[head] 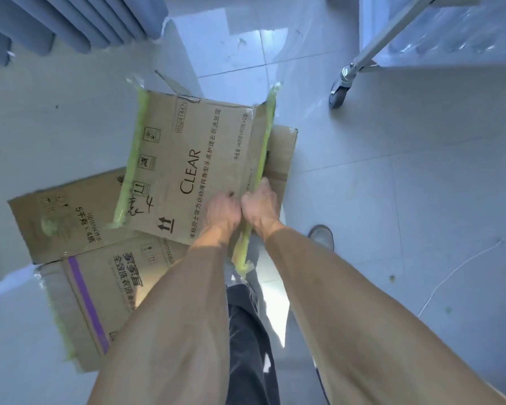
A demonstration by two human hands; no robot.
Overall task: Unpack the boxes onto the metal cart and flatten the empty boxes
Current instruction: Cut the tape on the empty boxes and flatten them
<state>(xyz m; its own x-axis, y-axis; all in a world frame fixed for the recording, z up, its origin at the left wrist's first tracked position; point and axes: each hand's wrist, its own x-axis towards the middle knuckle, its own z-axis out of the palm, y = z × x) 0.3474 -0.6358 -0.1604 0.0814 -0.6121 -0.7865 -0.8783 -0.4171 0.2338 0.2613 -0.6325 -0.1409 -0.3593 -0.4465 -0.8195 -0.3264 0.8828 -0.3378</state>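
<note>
your left hand (221, 210) and right hand (260, 204) are closed on the brown cardboard box printed "clear" (193, 159), at its green-taped edge. beneath it lies a flattened brown carton marked "5千克 x 4瓶" (67, 220).

Bare forearms (187, 302); dark, possibly denim trousers (246, 331).

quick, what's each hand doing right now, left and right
Left hand: closed, gripping the near edge of the CLEAR box.
Right hand: closed on the same box, at its green-taped edge.

Stockroom (tile floor (392, 185), cart (362, 62), cartons (193, 147))
</note>
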